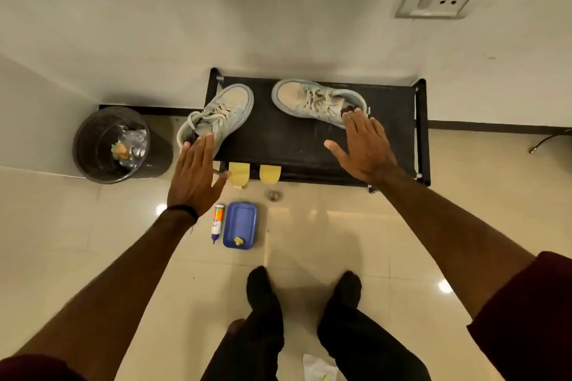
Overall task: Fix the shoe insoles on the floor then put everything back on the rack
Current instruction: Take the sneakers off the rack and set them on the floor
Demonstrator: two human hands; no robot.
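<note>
Two pale blue-grey laced sneakers (216,117) (318,100) lie on my black rack (309,145), my left hand (193,176) and right hand (362,148) spread flat, holding nothing.

Maroon sleeves (526,318), black trousers (365,346) (black wristband (185,212)).

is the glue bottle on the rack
No, the glue bottle lies on the floor beside the blue tray, in front of the rack.

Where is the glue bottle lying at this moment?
In the head view, the glue bottle lies on the floor tiles left of centre, just left of the blue tray and below the left hand, in front of the black rack.
</note>
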